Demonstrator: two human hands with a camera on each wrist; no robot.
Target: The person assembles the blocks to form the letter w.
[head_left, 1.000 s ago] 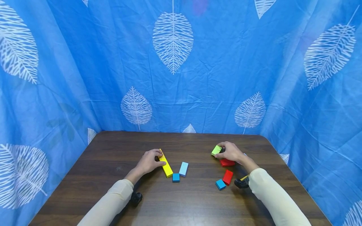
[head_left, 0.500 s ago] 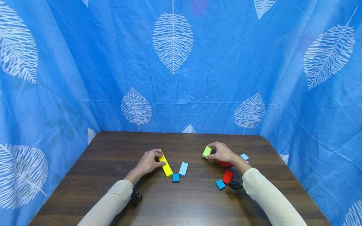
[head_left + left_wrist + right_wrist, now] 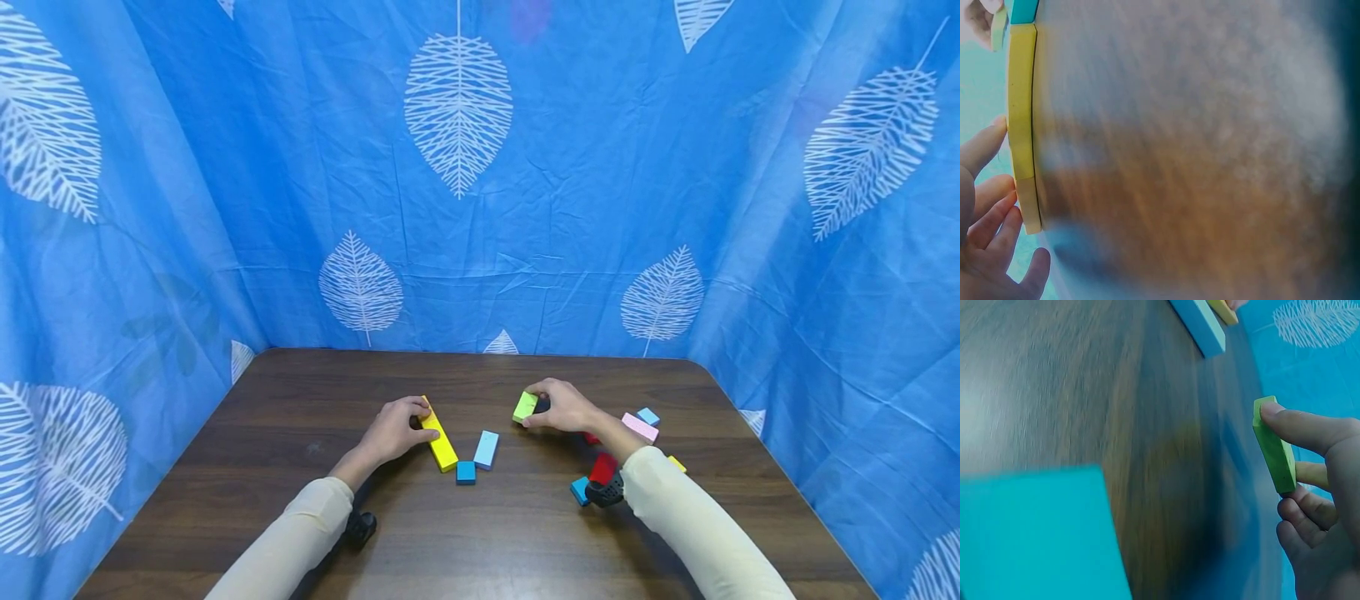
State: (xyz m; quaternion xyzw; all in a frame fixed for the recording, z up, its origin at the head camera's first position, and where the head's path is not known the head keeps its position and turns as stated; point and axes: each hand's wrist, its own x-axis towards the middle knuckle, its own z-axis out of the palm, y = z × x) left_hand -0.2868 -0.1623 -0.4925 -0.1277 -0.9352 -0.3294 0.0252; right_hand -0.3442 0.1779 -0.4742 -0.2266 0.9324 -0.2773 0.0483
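My left hand point(image 3: 393, 429) pinches a long yellow block point(image 3: 439, 446) lying slantwise on the table, thumb nearer its front part and fingers toward the far end. In the left wrist view the yellow block point(image 3: 1021, 100) has a paler section at one end. A small blue block point(image 3: 466, 472) lies at its near end, with a light blue block point(image 3: 487, 450) slanting away from that. Between thumb and fingers, my right hand point(image 3: 566, 407) holds a light green block point(image 3: 525, 407) above the table, right of the yellow one. The right wrist view shows the green block point(image 3: 1275, 453) tilted.
Under and around the right forearm lie a red block point(image 3: 602, 468), a blue block point(image 3: 580, 490), a pink block point(image 3: 640, 427), another light blue block point(image 3: 648, 416) and a partly hidden yellow block point(image 3: 677, 463). A leaf-patterned blue curtain point(image 3: 570, 208) surrounds the brown table point(image 3: 480, 550).
My right hand has carried the light green block leftward, toward the yellow block. The pink and light blue blocks behind its forearm have come into view. My left hand stays put.
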